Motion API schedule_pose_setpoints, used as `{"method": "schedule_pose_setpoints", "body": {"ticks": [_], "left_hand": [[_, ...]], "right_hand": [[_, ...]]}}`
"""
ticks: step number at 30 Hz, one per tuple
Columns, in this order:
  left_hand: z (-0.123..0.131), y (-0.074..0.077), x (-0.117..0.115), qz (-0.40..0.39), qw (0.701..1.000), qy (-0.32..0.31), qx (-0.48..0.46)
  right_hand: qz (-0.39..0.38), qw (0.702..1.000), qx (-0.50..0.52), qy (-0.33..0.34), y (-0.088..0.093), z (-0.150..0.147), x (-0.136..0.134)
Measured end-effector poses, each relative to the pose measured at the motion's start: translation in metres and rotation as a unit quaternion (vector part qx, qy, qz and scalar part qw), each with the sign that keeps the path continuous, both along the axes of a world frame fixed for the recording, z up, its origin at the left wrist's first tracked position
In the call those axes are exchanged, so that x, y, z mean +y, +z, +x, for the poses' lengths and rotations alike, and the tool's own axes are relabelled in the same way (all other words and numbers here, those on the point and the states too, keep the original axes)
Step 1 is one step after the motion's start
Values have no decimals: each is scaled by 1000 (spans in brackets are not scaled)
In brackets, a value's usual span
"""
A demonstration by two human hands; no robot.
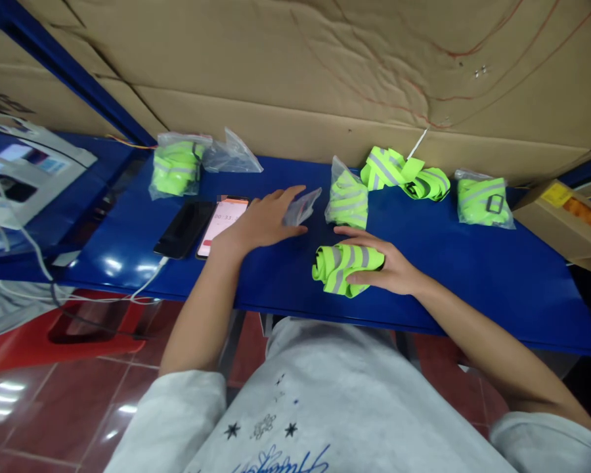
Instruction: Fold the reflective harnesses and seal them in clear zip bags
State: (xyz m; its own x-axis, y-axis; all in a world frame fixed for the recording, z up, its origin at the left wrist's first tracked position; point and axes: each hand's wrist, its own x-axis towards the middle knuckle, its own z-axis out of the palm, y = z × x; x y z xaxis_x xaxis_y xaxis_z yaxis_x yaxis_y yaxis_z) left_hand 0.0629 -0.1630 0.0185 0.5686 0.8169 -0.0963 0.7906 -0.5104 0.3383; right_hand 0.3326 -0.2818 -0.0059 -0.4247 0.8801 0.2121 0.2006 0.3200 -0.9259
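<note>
My right hand (387,263) grips a rolled neon-yellow reflective band (342,266) lying on the blue table (473,269), fingers wrapped round its right end. My left hand (266,220) lies flat on the table with fingers stretched out, fingertips touching a small empty clear plastic bag (303,207). A bagged reflective band (347,197) stands just behind the rolled one.
Two phones (184,228) (222,223) lie left of my left hand, one with a lit screen. More bagged bands (177,167) (482,200), an empty bag (231,156) and loose bands (406,174) sit along the cardboard wall. A cardboard box (566,217) is at right, a red stool (54,332) below left.
</note>
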Motion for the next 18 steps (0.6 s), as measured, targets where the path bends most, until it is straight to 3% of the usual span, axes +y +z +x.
{"method": "schedule_pose_setpoints", "body": {"ticks": [3, 7, 13, 18], "left_hand": [[4, 2, -33, -20, 999, -47, -10], [14, -2, -63, -30, 996, -81, -1], [18, -8, -76, 24, 994, -94, 41], [22, -11, -81, 36, 994, -87, 53]], "right_hand": [[65, 994, -70, 46, 3, -5, -9], [90, 987, -113, 69, -5, -10, -14], [127, 975, -165, 75, -2, -13, -21], [111, 956, -252, 99, 6, -13, -21]]}}
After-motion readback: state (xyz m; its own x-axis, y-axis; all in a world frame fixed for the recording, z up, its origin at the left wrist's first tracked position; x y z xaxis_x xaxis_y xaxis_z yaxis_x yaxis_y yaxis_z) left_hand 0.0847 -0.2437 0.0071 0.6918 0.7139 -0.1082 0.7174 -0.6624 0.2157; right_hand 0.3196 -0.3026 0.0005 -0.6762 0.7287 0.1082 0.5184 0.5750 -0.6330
